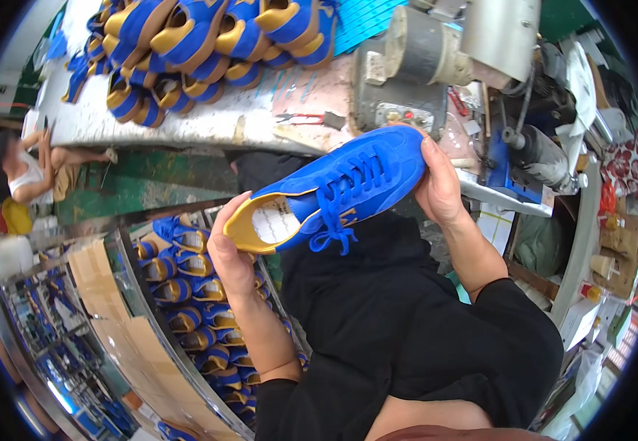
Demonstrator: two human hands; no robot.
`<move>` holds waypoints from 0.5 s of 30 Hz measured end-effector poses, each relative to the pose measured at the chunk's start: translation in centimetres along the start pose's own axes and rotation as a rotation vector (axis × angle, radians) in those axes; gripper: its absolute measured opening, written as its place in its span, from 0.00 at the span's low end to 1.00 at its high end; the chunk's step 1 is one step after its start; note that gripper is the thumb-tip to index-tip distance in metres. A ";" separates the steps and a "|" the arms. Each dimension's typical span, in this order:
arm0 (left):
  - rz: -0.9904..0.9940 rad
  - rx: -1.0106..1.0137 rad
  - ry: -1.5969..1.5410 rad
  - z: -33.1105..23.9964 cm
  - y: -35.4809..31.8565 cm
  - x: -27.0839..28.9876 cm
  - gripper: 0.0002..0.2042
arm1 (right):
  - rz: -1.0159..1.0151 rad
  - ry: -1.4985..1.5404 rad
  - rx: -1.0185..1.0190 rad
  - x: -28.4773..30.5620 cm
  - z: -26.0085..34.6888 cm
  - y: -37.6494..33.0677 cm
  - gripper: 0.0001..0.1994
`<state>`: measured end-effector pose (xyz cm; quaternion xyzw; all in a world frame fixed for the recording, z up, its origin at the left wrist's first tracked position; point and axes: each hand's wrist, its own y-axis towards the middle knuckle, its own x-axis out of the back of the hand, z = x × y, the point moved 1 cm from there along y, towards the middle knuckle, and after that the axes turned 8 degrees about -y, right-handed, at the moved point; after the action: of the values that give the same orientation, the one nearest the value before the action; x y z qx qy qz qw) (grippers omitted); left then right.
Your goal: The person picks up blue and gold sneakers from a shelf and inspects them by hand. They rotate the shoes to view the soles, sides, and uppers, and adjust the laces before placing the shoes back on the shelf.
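A blue sneaker (400, 158) with blue laces and a yellow-lined collar is held up over my lap, its toe to the right and its heel to the left. My left hand (231, 253) grips the heel end, the fingers partly hidden behind it. At the toe, my right hand (440, 180) is closed round the shoe's right end, with the thumb on the near side. A white insole (275, 220) shows through the shoe's opening. The laces are tied in a bow that hangs down.
A pile of blue and yellow shoes (194, 44) lies on the worktable (187, 125), with red-handled pliers (323, 119) nearer me. A motor-driven machine (414, 51) stands at right. A rack of shoes (194, 316) is at left, beside cardboard (124, 316). Farther left sits another person (32, 169).
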<state>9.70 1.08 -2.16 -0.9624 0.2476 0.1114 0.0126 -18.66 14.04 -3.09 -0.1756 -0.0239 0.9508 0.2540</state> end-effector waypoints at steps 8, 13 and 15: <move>0.350 0.428 -0.036 -1.6 -3.1 2.7 0.32 | -0.069 0.124 -0.231 -0.4 -2.6 0.8 0.22; 0.347 0.062 0.361 -0.9 -1.8 -1.4 0.19 | 0.038 -0.046 -0.271 -0.6 -3.8 0.3 0.24; 0.364 0.071 0.329 -0.2 -2.3 -1.9 0.14 | 0.046 -0.091 -0.259 -0.6 -4.3 0.1 0.25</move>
<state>9.26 3.94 -1.59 -0.9059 0.4195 -0.0553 -0.0144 -16.78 13.45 -6.97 -0.1643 -0.1538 0.9524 0.2059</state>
